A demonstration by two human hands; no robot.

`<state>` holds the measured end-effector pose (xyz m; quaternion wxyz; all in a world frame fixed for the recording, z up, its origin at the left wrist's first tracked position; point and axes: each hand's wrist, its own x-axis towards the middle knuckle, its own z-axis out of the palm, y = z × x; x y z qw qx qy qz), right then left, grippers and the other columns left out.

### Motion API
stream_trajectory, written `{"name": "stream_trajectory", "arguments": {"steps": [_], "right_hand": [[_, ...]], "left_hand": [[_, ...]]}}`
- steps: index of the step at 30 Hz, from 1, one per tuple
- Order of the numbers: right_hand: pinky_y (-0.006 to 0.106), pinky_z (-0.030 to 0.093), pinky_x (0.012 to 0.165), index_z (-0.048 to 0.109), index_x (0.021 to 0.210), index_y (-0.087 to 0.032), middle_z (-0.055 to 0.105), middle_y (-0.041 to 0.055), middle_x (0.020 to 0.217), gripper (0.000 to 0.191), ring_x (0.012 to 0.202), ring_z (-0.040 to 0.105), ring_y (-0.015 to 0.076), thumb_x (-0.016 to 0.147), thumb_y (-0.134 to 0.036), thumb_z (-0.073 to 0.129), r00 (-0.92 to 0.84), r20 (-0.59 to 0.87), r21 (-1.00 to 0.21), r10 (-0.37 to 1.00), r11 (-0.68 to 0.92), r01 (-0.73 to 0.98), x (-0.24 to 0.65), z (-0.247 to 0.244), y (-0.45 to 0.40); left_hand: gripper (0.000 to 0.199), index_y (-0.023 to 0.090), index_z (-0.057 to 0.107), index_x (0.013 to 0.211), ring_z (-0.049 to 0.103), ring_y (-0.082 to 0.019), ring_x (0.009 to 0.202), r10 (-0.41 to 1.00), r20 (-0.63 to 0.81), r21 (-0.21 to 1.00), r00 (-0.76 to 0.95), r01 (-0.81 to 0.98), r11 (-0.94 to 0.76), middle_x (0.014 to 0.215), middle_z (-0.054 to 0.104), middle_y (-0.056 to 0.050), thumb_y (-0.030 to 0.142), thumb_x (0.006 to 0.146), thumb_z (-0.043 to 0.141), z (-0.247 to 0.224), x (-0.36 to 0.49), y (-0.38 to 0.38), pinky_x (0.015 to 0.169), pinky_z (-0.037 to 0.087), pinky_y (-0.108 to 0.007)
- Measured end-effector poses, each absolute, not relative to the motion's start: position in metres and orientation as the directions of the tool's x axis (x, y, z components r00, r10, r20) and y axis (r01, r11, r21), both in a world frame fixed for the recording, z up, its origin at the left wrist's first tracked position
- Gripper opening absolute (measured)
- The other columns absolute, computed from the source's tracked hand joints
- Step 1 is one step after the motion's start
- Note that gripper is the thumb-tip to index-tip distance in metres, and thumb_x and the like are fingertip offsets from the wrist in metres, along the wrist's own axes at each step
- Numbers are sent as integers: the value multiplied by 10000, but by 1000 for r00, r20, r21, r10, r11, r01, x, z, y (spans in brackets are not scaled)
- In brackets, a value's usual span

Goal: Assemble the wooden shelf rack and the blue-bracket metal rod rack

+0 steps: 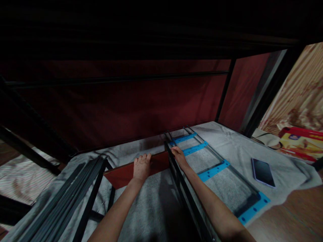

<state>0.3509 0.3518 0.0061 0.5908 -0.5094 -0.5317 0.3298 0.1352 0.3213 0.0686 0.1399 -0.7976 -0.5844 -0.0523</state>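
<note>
My left hand (142, 167) is closed over the top edge of a reddish-brown wooden board (158, 164), which stands on its long side. The board's right end meets a black metal frame (180, 183) that runs toward me. At the far end of this frame, my right hand (178, 156) has its fingers curled round the bar; the fingertips are partly hidden. Near the board's left end stands another black metal frame (91, 198). To the right of my right arm lies a ladder-like rack with grey rods and blue drilled strips (214, 170).
A bundle of grey rods (68, 198) lies at the left on a grey cloth (141, 211). On the right rest a phone (262, 172) and, farther off, a red and yellow package (300, 143). Black bars (225, 90) and a dark red panel (141, 104) enclose the back.
</note>
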Motion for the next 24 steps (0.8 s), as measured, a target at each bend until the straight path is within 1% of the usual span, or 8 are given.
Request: {"name": "stream_trajectory", "arguments": {"steps": [4,9,11,13,15,17,19,24], "right_hand": [[255,410,645,527,697,-222,511,-29,663,376,667,491,146,822,-574,481,225,307,-947,925,273,169,352,3,357],[281,393,672,486,619,-245,524,-23,639,429,676,498,166,858,-592,410,245,306,-918,920,217,331,350,12,360],[292,396,686,500,613,-244,548,-9,653,446,688,517,174,878,-582,380,231,307,-912,923,215,349,350,16,359],[295,404,672,522,625,-238,560,1,654,467,681,529,177,890,-584,355,225,289,-930,930,218,295,350,16,357],[289,415,633,568,708,-231,578,5,675,459,669,539,176,886,-593,350,232,257,-960,938,220,173,350,14,355],[275,421,597,597,817,-224,593,2,708,425,660,542,169,861,-597,399,235,244,-970,941,235,67,351,10,353],[265,421,594,602,847,-217,589,-4,720,393,664,533,162,818,-588,476,232,268,-964,935,261,59,352,6,354],[280,391,632,500,609,-226,495,-29,600,400,627,465,152,814,-570,498,240,309,-943,920,263,206,354,8,360]], "left_hand": [[266,183,546,1152,574,-283,996,911,252,-170,328,941,-291,1049,634,-100,239,905,465,67,134,322,824,376,-412],[274,187,542,1163,577,-285,1002,912,244,-173,330,940,-294,1067,635,-101,243,904,470,66,132,324,824,379,-411],[255,192,547,1143,579,-283,999,912,239,-175,332,939,-296,1063,635,-100,246,908,466,68,133,324,820,380,-406],[235,193,550,1123,581,-278,995,913,234,-172,334,938,-299,1053,635,-100,244,908,468,69,133,324,815,380,-400],[227,192,549,1115,582,-274,995,915,231,-164,330,941,-297,1050,632,-101,240,904,479,70,133,324,815,378,-395],[230,192,546,1118,582,-272,996,918,230,-156,324,943,-294,1047,631,-102,243,902,487,70,134,324,816,377,-391],[233,194,546,1122,581,-273,996,919,228,-154,322,944,-292,1041,632,-103,251,905,482,70,134,324,816,376,-390],[265,189,541,1157,576,-283,998,920,230,-162,317,945,-285,1056,631,-109,247,915,448,68,134,324,832,376,-410]]}}
